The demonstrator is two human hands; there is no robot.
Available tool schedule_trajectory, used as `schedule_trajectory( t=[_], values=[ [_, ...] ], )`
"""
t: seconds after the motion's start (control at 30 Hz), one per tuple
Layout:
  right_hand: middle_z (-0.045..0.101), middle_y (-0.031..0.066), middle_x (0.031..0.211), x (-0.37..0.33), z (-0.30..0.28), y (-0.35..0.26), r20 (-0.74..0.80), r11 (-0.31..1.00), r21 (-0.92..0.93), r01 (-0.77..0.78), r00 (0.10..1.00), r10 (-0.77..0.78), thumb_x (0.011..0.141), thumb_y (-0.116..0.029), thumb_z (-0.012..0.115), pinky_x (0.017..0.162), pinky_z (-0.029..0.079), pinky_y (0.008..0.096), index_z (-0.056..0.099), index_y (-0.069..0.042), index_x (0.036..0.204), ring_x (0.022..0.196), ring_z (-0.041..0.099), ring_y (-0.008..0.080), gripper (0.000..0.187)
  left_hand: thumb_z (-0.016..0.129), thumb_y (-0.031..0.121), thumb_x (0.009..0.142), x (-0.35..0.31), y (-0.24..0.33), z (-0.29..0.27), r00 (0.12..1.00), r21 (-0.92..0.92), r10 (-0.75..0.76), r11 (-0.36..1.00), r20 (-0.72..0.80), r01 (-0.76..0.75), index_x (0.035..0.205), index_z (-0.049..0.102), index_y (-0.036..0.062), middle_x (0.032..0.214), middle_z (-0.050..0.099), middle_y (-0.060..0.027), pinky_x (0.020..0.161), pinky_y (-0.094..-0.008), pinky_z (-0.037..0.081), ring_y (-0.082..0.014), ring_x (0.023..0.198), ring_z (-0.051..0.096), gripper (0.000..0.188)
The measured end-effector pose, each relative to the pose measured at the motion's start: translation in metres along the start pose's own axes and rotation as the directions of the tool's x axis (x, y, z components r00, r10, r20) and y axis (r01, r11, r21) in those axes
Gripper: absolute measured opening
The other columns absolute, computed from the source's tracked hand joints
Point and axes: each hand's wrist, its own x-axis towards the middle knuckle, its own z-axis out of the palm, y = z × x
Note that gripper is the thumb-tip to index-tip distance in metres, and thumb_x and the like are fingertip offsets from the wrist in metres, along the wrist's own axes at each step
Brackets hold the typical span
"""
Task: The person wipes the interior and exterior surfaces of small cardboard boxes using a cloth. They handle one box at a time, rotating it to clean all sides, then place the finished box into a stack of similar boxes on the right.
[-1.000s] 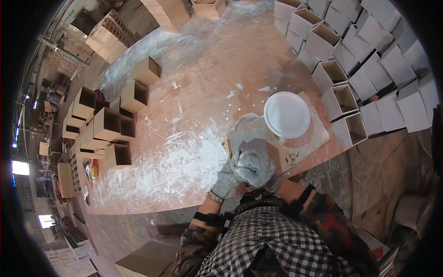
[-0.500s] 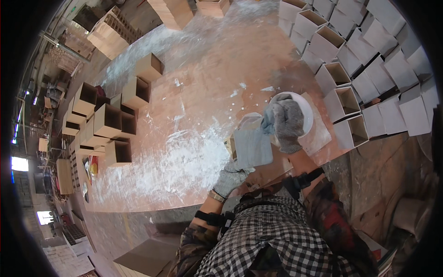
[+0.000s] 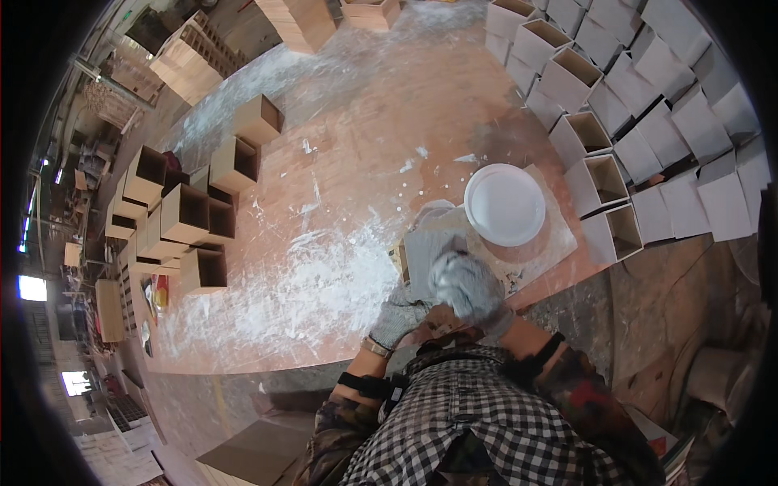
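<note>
Knit gloves cover both my hands. My left hand (image 3: pixel 399 316) grips the near left edge of a small box (image 3: pixel 429 245), whose upper face is coated wet grey; bare tan board shows along its left side. Against the near right part of that face, my right hand (image 3: pixel 470 290) is bent and slightly smeared by motion. A pale blue-grey wad lies under its fingers; whether cloth or sponge, I cannot tell. Just beyond and to the right stands a round white tub (image 3: pixel 506 205) with whitish contents, on a stained sheet (image 3: pixel 559 223).
Open-ended tan boxes (image 3: pixel 185 212) cluster at the left of the worktable (image 3: pixel 348 162). Grey-coated boxes (image 3: pixel 604 180) stand in close rows on the right. White smears (image 3: pixel 324 271) cover the table's middle. More tan boxes (image 3: pixel 298 24) are stacked at the far edge.
My right hand has moved from over the white tub, down and left onto the box's grey face, leaving the tub uncovered. My left hand stays at the box's edge.
</note>
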Motion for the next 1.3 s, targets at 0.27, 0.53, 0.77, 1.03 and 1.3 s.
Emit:
schedule_trajectory(
  t=[0.27,0.53,0.77,1.03,1.3],
  values=[
    [0.061,0.0086,0.091,0.031,0.021,0.058,-0.129,0.949,0.06,-0.308,0.941,0.314,0.078,-0.012,0.064,0.07,0.048,0.0385,0.061,-0.009,0.087,0.085,0.059,0.0269,0.01,0.063,0.031,0.086,-0.001,0.002,0.0,1.0,0.178,0.017,0.984,0.003,-0.017,0.11,0.061,0.0064,0.108,0.062,-0.0148,0.085,-0.0364,0.048,-0.0307,0.099,0.059,0.035],
    [0.061,0.0089,0.091,0.005,0.024,0.042,-0.161,0.998,-0.053,-0.04,0.987,0.031,0.076,-0.01,0.064,0.073,0.049,0.0397,0.062,-0.008,0.09,0.081,0.059,0.0284,0.014,0.068,0.023,0.084,-0.003,-0.011,0.015,0.988,0.07,0.111,0.992,-0.104,-0.104,0.104,0.063,0.0031,0.092,0.067,-0.0121,0.073,-0.0345,0.051,-0.0224,0.083,0.065,0.029],
    [0.062,0.0085,0.089,-0.002,0.022,0.025,0.095,0.921,0.301,-0.247,0.969,0.229,0.078,-0.014,0.064,0.07,0.048,0.0394,0.059,-0.009,0.084,0.08,0.06,0.0274,0.009,0.062,0.032,0.086,-0.003,0.0,0.011,0.999,0.022,-0.048,0.999,-0.004,0.048,0.113,0.06,0.0075,0.111,0.061,-0.0146,0.089,-0.0374,0.046,-0.0312,0.103,0.056,0.036],
    [0.058,0.0074,0.085,0.062,0.051,0.033,-0.104,0.966,-0.008,-0.259,0.961,0.257,0.078,-0.01,0.062,0.071,0.048,0.0377,0.06,-0.007,0.084,0.079,0.058,0.0258,0.007,0.059,0.036,0.087,-0.001,0.038,0.003,0.998,0.311,0.061,0.949,-0.001,-0.058,0.116,0.057,0.0078,0.097,0.064,-0.0174,0.077,-0.039,0.05,-0.0353,0.088,0.061,0.04],
    [0.06,0.0091,0.084,0.012,0.011,-0.031,0.093,0.924,0.364,-0.113,0.992,0.085,0.073,-0.005,0.062,0.073,0.049,0.034,0.062,-0.004,0.074,0.079,0.058,0.0246,0.001,0.061,0.034,0.084,-0.005,-0.046,0.027,0.845,0.582,0.5,0.75,-0.189,-0.314,0.13,0.045,0.0025,0.126,0.052,-0.0177,0.098,-0.0379,0.041,-0.0298,0.115,0.052,0.058]
  ],
)
